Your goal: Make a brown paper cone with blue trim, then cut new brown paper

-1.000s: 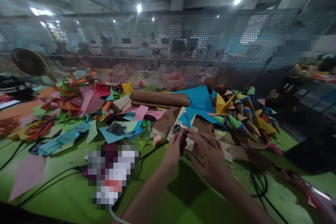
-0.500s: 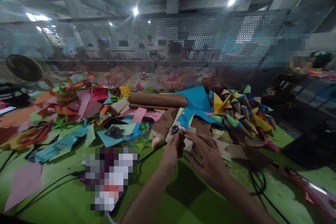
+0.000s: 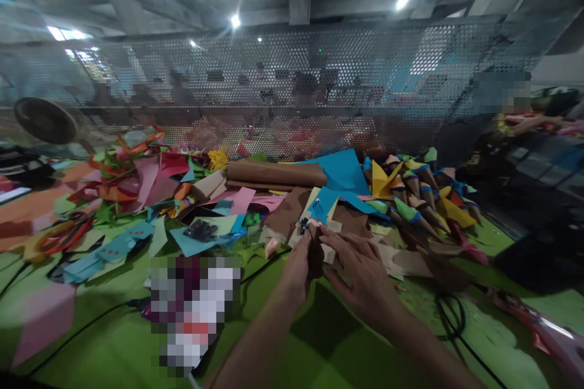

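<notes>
The left hand point(image 3: 296, 267) is upright near the middle of the green table point(image 3: 314, 340), its fingers curled nearly closed around a small brown piece point(image 3: 316, 249) with a pale top; how firmly they grip it cannot be told. The right hand point(image 3: 362, 270) is held flatter, fingers partly open and slightly spread, its index fingertip at the top of the piece; whether it pinches anything cannot be told. The piece is between the two hands. A black bit point(image 3: 304, 225) is just beside the left fingertips, and beyond the hands lies blue paper point(image 3: 326, 202). Farther back, a brown roll point(image 3: 276, 174) lies crosswise before a blue sheet point(image 3: 347, 171), with brown cones point(image 3: 417, 194) heaped to the right and colored scraps point(image 3: 132, 179) to the left. Nearer the left forearm is a pixelated white object point(image 3: 205, 310); a black cable point(image 3: 449, 319) loops right of the right forearm. A perforated screen point(image 3: 255, 73) stands behind.
</notes>
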`<state>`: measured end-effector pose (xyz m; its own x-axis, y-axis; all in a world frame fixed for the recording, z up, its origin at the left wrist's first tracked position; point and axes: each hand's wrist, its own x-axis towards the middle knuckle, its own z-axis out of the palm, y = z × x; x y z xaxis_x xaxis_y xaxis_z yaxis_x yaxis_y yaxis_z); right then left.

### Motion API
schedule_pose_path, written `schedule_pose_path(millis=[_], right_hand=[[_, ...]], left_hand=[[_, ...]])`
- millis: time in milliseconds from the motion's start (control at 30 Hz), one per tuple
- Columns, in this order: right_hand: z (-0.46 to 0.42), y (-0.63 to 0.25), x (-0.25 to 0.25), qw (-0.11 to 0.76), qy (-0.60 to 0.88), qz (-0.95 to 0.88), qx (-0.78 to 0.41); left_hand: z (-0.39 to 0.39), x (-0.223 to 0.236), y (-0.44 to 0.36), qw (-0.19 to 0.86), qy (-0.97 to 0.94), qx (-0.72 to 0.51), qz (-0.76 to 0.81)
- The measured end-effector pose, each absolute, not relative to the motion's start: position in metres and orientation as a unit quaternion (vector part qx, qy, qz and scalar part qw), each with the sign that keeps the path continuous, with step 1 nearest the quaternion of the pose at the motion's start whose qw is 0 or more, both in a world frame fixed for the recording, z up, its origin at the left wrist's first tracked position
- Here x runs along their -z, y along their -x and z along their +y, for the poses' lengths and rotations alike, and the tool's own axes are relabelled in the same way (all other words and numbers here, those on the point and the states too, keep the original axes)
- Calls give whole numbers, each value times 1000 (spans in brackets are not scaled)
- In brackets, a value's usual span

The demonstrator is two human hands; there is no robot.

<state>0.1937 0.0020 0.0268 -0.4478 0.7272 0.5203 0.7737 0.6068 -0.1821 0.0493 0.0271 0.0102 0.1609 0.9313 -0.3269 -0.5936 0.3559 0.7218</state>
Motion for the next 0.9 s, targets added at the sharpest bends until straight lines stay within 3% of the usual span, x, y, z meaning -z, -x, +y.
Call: schedule_pose_path(millis=[900], right_hand=[[-2,-192,-26,277,438,-855,18]], left_hand=[[24,-8,-50,740,-205,-541,344]])
